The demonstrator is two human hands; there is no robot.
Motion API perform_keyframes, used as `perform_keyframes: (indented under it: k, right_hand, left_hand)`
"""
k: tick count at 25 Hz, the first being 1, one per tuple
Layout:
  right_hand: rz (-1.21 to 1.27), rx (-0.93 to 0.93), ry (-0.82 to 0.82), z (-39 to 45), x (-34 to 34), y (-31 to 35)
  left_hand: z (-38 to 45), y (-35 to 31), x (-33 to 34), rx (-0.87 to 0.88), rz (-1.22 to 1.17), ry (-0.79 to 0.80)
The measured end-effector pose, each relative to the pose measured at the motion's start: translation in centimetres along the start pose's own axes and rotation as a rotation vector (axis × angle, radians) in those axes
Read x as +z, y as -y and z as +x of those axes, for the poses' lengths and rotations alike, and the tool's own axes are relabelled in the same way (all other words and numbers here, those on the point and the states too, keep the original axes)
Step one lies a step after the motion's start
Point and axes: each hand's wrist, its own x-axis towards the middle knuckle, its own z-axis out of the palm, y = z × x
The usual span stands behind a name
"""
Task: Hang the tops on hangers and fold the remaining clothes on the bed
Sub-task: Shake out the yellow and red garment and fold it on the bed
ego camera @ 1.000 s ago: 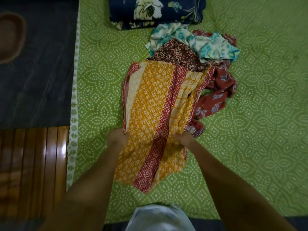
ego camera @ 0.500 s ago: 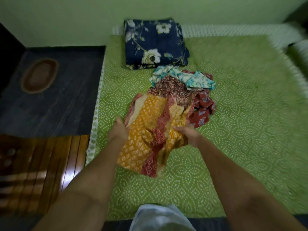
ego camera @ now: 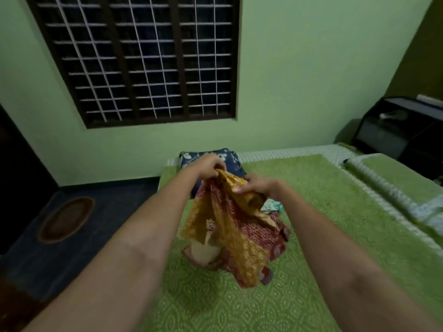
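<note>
Both hands pinched the yellow-and-red printed cotton top (ego camera: 230, 226) at its upper edge: left hand (ego camera: 206, 167) at 11 o'clock, right hand (ego camera: 257, 188) at 1. Top hung lengthwise above green patterned bed (ego camera: 335, 212).

Both hands hold a yellow-and-red garment (ego camera: 230, 226) up over the green bed (ego camera: 323, 212): the left hand (ego camera: 207, 165) pinches its top edge, the right hand (ego camera: 257, 185) grips the cloth just beside it, and the rest hangs down, its lower end bunched on the cover. Behind it lie a few other clothes (ego camera: 272, 206) and a dark blue floral bundle (ego camera: 230, 159) near the wall. A barred window (ego camera: 143, 58) fills the green wall, an oval mat (ego camera: 66, 220) lies on the dark floor at left, and a black cabinet (ego camera: 402, 133) stands at right.
</note>
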Motion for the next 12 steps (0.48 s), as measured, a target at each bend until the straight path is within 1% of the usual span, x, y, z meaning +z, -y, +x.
perform_keyframes:
  k: [2,4,6,8,9,10,11,12]
  right_hand:
    - [-0.184,-0.004,0.03,-0.9,1.0,-0.6]
    - [-0.363,0.041,-0.003,-1.0,2.1,-1.8]
    - [-0.519,0.109,0.018,-1.4,2.4,-3.2]
    - [-0.616,0.139,0.064,-1.9,2.1,-4.1]
    - [-0.622,0.124,0.063,-1.9,1.6,-4.0]
    - [-0.619,0.094,0.05,-2.1,1.2,-2.8]
    - [-0.6,0.044,0.01,-2.0,0.7,-1.2]
    - [-0.568,-0.019,-0.043,-1.8,0.3,0.8]
  left_hand:
    - [-0.3,-0.5,-2.7,0.004,0.018,-0.081]
    - [-0.9,-0.5,-4.3,-0.006,-0.033,-0.17]
    - [-2.0,0.3,-5.4,-0.039,-0.048,-0.266]
    - [-3.1,2.5,-6.6,-0.165,-0.024,-0.395]
    - [-3.6,3.7,-7.0,-0.271,0.019,-0.435]
    - [-3.8,4.7,-7.3,-0.387,0.109,-0.413]
    - [-4.0,5.0,-7.4,-0.457,0.231,-0.307]
    - [-3.8,4.6,-7.2,-0.438,0.284,-0.143]
